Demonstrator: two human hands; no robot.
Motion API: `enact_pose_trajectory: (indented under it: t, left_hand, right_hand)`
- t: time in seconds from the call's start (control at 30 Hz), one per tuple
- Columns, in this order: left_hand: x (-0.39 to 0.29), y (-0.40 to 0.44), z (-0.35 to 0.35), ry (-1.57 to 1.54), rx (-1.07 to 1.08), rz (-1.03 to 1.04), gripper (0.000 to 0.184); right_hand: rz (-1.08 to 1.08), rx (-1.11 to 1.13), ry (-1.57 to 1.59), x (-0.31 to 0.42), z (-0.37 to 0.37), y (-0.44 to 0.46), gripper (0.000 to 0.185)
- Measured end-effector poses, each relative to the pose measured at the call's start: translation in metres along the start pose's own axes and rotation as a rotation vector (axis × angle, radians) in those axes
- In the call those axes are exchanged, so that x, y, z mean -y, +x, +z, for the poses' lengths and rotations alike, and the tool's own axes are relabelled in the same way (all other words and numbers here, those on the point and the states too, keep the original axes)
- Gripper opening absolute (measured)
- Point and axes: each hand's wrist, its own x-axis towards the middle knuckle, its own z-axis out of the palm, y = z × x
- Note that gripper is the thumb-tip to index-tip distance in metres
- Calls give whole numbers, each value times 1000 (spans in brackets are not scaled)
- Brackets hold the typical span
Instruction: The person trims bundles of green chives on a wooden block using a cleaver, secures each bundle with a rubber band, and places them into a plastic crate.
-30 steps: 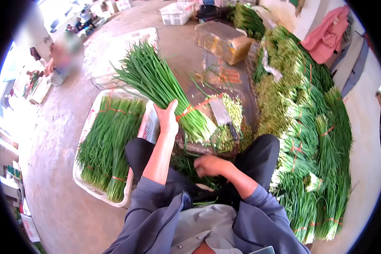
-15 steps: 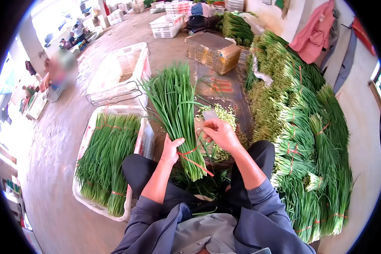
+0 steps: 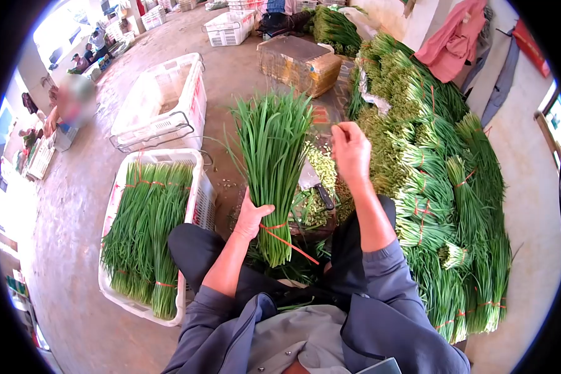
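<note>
Upright before me stands a bunch of green chives (image 3: 271, 149), tied near its base with a red band (image 3: 273, 226) whose loose end hangs to the right. My left hand (image 3: 254, 215) wraps around its lower part. Raised to the right of the leaf tips, my right hand (image 3: 352, 151) is closed in a pinch; what its fingers hold, if anything, I cannot make out. Below it a knife (image 3: 324, 196) with a dark handle and broad blade lies among pale cut stem ends (image 3: 321, 163).
At my left a white crate (image 3: 110, 277) holds tied bunches, with another white crate (image 3: 196, 121) behind it. A long pile of chives (image 3: 439, 230) lines my right side. A taped box (image 3: 299, 65) stands ahead. People sit far left.
My right hand has risen away from the knife area, up and to the right, uncovering the knife's handle. The chives stand more upright in my left hand. The whole view has shifted slightly.
</note>
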Motion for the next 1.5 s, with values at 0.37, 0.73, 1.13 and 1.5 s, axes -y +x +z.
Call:
enact_pose_trajectory:
  t: [0.37, 0.73, 1.13, 1.5]
  left_hand:
    - [26, 18, 5, -381, 43, -237, 92]
    - [20, 13, -3, -77, -237, -92, 47]
    - [26, 18, -5, -87, -207, -137, 40]
    - [21, 11, 7, -41, -184, -124, 45]
  right_hand:
    - [297, 612, 437, -91, 72, -107, 91]
    - [129, 587, 169, -94, 85, -128, 93]
    - [-125, 499, -185, -31, 34, -77, 25]
    - [-538, 375, -144, -36, 53, -27, 10]
